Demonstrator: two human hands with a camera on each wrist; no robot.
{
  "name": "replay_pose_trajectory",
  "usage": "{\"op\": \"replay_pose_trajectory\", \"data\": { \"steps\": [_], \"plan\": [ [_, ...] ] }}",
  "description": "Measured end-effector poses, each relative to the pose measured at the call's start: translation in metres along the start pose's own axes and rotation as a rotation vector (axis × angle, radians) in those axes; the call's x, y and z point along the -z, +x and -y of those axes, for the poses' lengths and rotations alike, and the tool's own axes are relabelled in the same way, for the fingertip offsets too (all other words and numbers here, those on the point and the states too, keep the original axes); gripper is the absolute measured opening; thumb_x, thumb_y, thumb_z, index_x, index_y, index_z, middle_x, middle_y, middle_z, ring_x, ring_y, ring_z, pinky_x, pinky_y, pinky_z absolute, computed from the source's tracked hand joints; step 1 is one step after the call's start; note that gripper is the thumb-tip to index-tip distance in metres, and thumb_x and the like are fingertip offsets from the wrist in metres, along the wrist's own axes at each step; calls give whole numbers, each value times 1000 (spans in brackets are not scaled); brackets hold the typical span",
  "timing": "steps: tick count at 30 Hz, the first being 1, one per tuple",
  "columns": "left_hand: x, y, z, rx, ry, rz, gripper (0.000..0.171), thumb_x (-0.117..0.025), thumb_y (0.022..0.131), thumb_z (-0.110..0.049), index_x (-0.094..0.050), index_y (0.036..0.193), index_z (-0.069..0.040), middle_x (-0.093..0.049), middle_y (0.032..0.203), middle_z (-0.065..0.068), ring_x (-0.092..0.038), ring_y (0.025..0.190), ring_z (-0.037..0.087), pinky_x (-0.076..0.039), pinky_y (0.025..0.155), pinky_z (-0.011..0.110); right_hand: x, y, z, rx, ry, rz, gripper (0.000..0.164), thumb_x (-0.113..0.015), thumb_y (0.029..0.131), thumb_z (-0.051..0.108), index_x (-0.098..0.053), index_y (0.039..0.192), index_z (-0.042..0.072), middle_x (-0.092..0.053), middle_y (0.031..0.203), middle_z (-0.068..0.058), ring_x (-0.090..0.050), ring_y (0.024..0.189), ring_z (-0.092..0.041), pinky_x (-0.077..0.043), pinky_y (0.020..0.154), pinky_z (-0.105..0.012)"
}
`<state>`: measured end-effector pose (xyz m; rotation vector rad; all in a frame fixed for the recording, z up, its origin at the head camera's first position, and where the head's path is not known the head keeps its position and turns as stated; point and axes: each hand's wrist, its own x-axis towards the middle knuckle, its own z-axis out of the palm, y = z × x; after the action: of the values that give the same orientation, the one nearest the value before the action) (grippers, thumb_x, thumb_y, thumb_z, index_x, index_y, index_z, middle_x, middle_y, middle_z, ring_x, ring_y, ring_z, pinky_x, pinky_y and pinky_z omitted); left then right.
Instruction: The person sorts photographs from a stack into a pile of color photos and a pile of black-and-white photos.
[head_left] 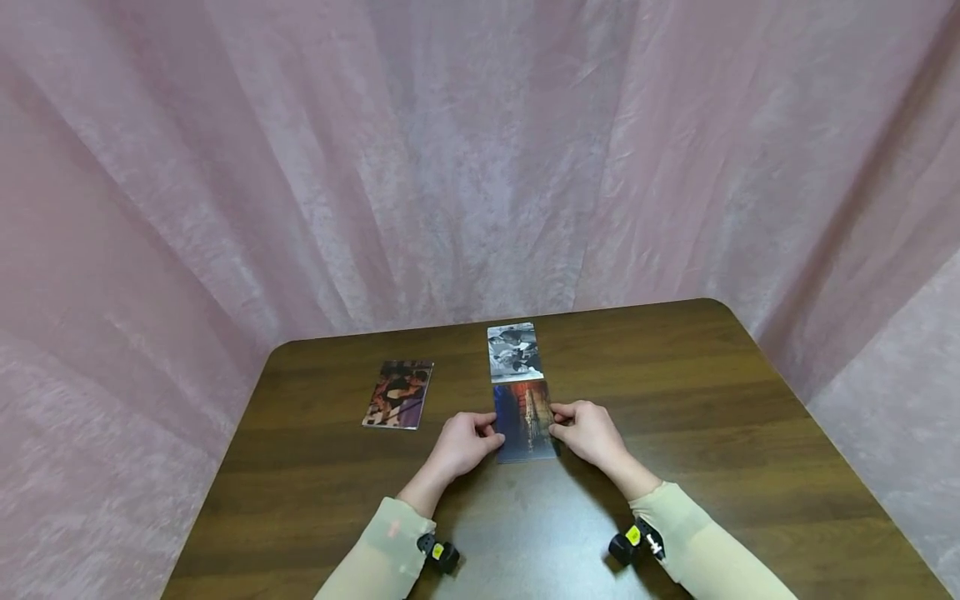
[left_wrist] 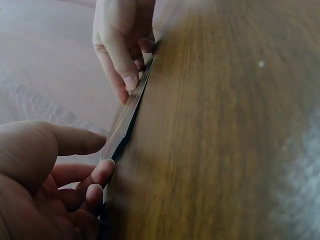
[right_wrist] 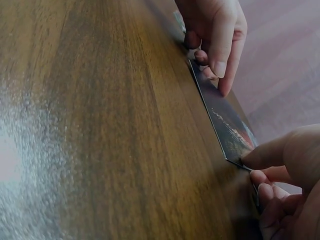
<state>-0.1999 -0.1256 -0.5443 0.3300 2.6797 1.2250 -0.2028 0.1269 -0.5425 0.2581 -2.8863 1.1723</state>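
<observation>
A glossy picture card (head_left: 523,421) in dark blue and orange-red lies between my hands on the wooden table. My left hand (head_left: 461,443) pinches its left edge, thumb on top and fingers curled at the side. On the opposite edge, my right hand (head_left: 588,432) pinches the card in the same way. Seen low in the right wrist view, the near edge of the card (right_wrist: 222,125) runs thin and straight close over the tabletop. A black-and-white picture card (head_left: 514,352) sits directly beyond, its near edge right at the far edge of the blue one.
To the left, apart from the hands, lies another picture card (head_left: 398,395) with reddish-brown figures, turned slightly. The brown wooden table (head_left: 675,375) has rounded far corners, and a pink curtain (head_left: 480,167) hangs behind it.
</observation>
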Motion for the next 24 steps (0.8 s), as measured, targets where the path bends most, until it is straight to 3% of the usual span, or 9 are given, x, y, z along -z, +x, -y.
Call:
{"op": "replay_pose_trajectory", "data": {
  "steps": [12,24],
  "plan": [
    [0,2,-3,4,25,7,54,-85,89,-13,-70,137,4,-68,81,-9,-56,67,8,-50,74,31,1,2,-7,-12,-6,0,35,-81,88,12,-82,123,7,-79,96,1,-74,99,-27,-56,89,-46],
    [0,3,-3,21,36,4,49,-85,91,-13,-72,136,0,-67,79,-11,-55,64,9,-47,69,30,1,1,-6,0,-17,-9,35,-81,89,12,-81,123,6,-78,98,0,-72,94,-24,-55,86,-46]
  ]
}}
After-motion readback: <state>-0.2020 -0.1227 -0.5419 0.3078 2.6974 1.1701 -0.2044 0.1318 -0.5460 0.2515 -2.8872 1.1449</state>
